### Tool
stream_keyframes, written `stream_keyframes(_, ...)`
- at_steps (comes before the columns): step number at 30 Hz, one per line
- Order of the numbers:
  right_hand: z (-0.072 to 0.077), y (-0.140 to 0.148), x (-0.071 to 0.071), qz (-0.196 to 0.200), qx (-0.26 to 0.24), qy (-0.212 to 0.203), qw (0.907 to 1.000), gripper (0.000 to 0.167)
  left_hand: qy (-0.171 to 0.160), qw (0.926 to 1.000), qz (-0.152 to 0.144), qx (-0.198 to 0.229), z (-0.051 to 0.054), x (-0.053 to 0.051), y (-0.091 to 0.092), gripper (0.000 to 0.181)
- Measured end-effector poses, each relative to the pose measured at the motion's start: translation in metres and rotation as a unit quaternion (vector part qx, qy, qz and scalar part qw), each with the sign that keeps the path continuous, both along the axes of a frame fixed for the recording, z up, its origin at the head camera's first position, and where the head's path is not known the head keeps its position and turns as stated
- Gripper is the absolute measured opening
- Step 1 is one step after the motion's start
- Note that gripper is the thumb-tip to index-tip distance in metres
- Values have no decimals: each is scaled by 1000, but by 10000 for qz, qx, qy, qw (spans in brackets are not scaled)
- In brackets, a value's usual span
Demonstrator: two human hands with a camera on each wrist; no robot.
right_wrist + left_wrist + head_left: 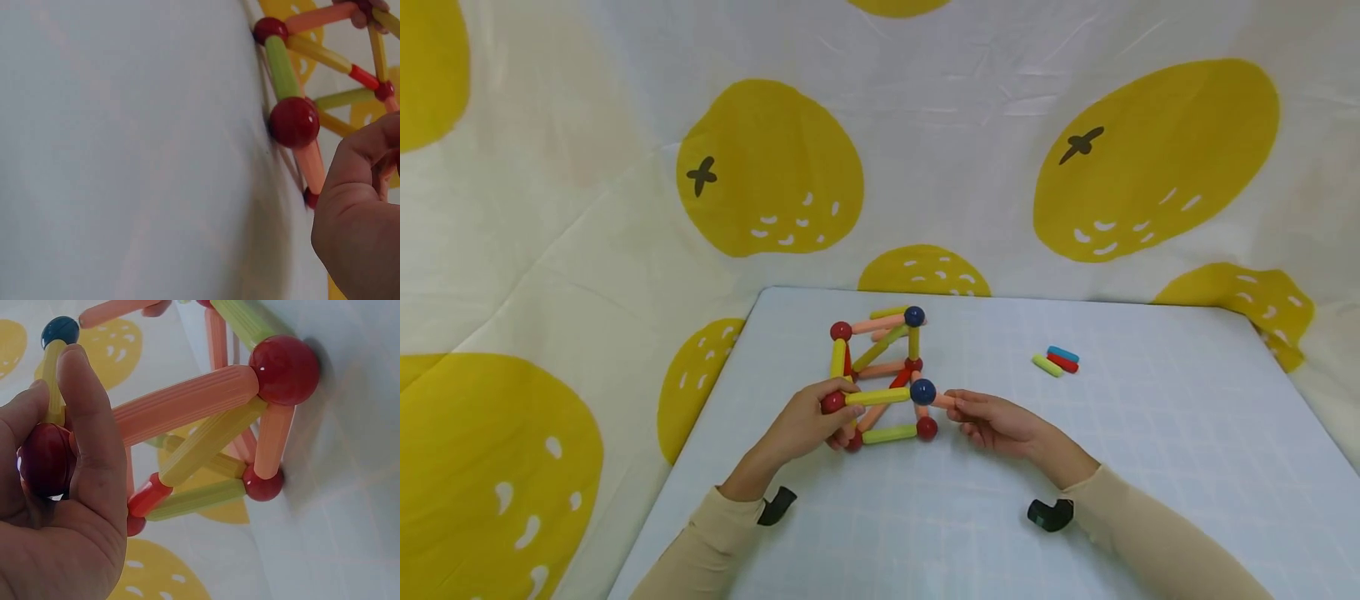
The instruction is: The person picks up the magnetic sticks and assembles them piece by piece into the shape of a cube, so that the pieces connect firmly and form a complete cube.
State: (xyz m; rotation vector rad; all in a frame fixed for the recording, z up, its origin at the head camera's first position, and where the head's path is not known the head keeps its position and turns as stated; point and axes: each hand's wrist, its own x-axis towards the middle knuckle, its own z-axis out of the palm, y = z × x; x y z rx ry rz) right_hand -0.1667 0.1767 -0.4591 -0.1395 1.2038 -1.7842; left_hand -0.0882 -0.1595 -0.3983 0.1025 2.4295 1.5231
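A frame of magnetic sticks and balls stands on the table. With thumb and fingers my left hand grips the red ball at its near upper left corner. From that ball a yellow stick runs right to a dark blue ball. Between thumb and fingertips my right hand pinches a peach magnetic stick. The stick's free end is close to the blue ball; whether they touch I cannot tell. In the right wrist view a red lower-corner ball is left of the right hand.
On the right of the table lie three loose sticks: blue, red and light green. A yellow stick lies behind the frame. A lemon-patterned cloth hangs behind and at the left.
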Motion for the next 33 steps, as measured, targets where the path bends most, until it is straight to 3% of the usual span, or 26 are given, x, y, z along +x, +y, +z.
stream_keyframes(6, -2, -5, 4, -84, 71, 92, 9999, 32, 3, 10000, 7, 6, 0, 0, 0, 27)
stream_keyframes(8, -3, -6, 5, -96, 434, 415, 9981, 39, 20, 10000, -9, 3, 0, 0, 1, 26)
stream_keyframes(10, -3, -9, 5, -2, 985, 1031, 9898, 46, 24, 10000, -13, -24, 1, 0, 1, 26)
stream_keyframes(12, -3, -12, 5, 132, 1594, 1757, 9714, 50, 15, 10000, -13, -49, 2, 0, 2, 26)
stream_keyframes(15, -1, -18, 6, 303, 2305, 2707, 9342, 51, -30, 10000, 6, -73, 3, 0, 2, 27)
stream_keyframes(22, 8, -29, 7, 332, 2708, 4167, 8671, 27, 19, 9999, 19, -144, 6, -1, 5, 30)
stream_keyframes(33, 6, -40, 15, 360, 2747, 5394, 7952, 14, 13, 9997, 28, -261, 5, -5, 7, 34)
